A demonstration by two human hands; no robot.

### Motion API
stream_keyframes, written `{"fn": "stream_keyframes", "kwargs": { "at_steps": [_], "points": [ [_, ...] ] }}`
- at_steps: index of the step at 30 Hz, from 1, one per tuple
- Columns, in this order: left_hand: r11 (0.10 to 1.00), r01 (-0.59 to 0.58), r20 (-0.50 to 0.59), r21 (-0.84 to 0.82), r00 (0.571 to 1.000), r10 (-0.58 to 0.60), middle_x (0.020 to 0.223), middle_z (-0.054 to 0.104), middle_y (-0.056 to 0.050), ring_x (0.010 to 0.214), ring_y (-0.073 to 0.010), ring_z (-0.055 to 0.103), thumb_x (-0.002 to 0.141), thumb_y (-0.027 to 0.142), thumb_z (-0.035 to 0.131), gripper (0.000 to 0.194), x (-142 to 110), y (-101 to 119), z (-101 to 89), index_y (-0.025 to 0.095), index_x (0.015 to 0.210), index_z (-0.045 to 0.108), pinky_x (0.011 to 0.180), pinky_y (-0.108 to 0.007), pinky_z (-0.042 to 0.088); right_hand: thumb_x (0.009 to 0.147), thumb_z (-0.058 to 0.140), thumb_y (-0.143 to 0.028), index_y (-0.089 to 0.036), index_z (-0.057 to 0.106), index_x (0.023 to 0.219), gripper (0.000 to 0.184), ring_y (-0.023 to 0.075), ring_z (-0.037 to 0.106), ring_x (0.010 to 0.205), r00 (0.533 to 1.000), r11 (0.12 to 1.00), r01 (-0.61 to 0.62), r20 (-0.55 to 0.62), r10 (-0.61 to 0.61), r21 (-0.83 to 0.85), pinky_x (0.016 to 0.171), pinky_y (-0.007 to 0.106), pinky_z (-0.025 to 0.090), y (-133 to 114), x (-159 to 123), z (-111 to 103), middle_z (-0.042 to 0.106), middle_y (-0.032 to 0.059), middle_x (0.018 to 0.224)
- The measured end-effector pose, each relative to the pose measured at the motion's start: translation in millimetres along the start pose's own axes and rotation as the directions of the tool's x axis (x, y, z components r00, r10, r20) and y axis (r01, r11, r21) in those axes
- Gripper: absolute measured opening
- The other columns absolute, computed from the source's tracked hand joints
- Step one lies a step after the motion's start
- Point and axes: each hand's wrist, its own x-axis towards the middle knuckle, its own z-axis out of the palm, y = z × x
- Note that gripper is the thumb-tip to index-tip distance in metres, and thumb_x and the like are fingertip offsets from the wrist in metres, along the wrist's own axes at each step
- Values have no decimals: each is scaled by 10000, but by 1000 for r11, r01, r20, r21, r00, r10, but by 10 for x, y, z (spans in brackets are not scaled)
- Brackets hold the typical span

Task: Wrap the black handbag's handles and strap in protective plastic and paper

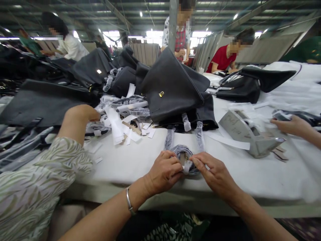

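A coiled bag strap in clear wrapping lies at the table's near edge, with a bit of white paper or tape on its front. My left hand is closed on the coil's left side. From the right, my right hand pinches at the coil's inner edge, near a small gold-coloured part. Just beyond stands a black handbag with a gold clasp on its flap. Its wrapped handles hang down toward the coil. What lies under my fingertips is partly hidden.
White paper strips and wrapped straps are heaped left of the bag. A grey tape dispenser stands to the right. A co-worker's arm reaches in from the left, another person's hand from the right. More black bags lie behind.
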Motion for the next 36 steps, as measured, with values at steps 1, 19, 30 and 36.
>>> {"fn": "stream_keyframes", "kwargs": {
  "at_steps": [1, 19, 30, 36],
  "points": [
    [1000, -10, -6, 8, 1000, 10, 879, 671, -15, 1030, -216, 512, 870, 318, 589, 122, -1, -1, 3, 209, 860, 643, 948, -373, 357, 959, 455, -229, -228, 637, 960, 182, 157, 590, 854, 999, 1000, -5, 54, 7, -23, 771, 285, 454, 10, 61, -22, 634, 21, 896],
    [994, -69, -45, 85, 996, 73, 848, 666, 4, 1006, -207, 546, 834, 274, 598, 95, -28, -40, 82, 195, 781, 592, 900, -356, 379, 875, 499, -187, -195, 606, 728, 182, 157, 560, 719, 885, 895, 123, 455, 97, -430, 623, 270, 336, -49, 495, 98, 575, 18, 801],
    [983, -81, -24, 166, 996, 86, 842, 656, -3, 870, -174, 563, 854, 367, 550, 179, -2, -51, 112, 205, 814, 615, 920, -355, 382, 898, 417, -310, -229, 547, 856, 160, 206, 601, 704, 878, 959, -56, 443, 180, -278, 630, 299, 349, 168, 303, 228, 647, 18, 778],
    [996, 31, -71, 88, 997, -24, 807, 647, -18, 935, -204, 547, 876, 356, 564, 187, 35, 38, 64, 197, 799, 625, 881, -360, 379, 859, 456, -223, -209, 556, 881, 103, 195, 588, 746, 890, 955, -151, 385, 244, -257, 648, 280, 330, -46, 336, 173, 655, 21, 820]
  ]
}}
